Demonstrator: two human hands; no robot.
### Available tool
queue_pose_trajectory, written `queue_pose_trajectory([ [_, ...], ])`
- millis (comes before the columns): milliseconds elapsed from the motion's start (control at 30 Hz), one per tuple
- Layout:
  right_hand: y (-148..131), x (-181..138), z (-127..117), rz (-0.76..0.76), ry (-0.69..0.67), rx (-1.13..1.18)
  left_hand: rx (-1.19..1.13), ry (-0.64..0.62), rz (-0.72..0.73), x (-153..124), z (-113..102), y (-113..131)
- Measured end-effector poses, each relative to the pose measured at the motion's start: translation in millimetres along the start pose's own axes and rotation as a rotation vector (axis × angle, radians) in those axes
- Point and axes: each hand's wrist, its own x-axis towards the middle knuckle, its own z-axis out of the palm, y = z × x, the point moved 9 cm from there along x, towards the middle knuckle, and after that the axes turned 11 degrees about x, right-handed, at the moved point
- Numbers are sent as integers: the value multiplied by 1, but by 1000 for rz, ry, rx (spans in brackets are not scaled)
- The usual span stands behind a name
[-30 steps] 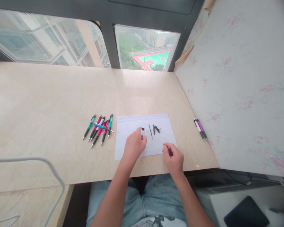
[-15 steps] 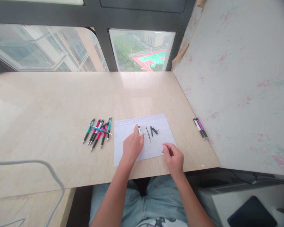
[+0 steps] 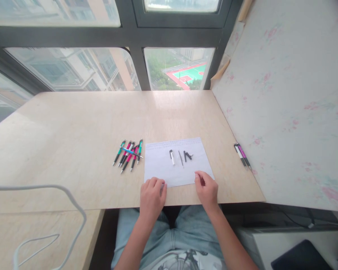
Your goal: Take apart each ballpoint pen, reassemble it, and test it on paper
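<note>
A sheet of paper [image 3: 160, 165] with lines of writing along its top lies on the table. On it, from left to right, are a white pen barrel [image 3: 172, 159] with a black clip, a thin dark refill [image 3: 180, 159], a black tube [image 3: 185, 156] and another dark piece [image 3: 188, 155] with a small tip beside it. My left hand [image 3: 153, 195] rests at the paper's lower left edge, fingers loosely bent, thumb apart, nothing visible in it. At the lower right edge my right hand [image 3: 207, 189] is closed in a pinch; whatever it holds is hidden.
Several pens [image 3: 128, 155] in green, pink, white and blue lie in a pile left of the paper. A white pen [image 3: 240, 156] and a purple pen [image 3: 244, 155] lie by the wall on the right. A grey cable [image 3: 70, 195] loops at the lower left.
My left hand has let go of the white pen barrel and drawn back to the paper's near edge. The right hand keeps its pinch in place. The head view has tilted up slightly.
</note>
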Motion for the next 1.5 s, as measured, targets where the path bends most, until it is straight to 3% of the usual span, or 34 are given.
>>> queue_pose_trajectory([
  [267, 2, 0, 6, -21, -24, -38, 16, -25, 33, 6, 2, -6],
  [700, -1, -1, 9, -42, -34, -87, 8, 182, 19, -5, -6, -10],
  [967, -23, -6, 31, -226, -134, -536, 24, 127, 47, -3, 0, -9],
  [1500, -18, -4, 47, -201, -247, -600, 30, 77, 70, 3, 5, -7],
])
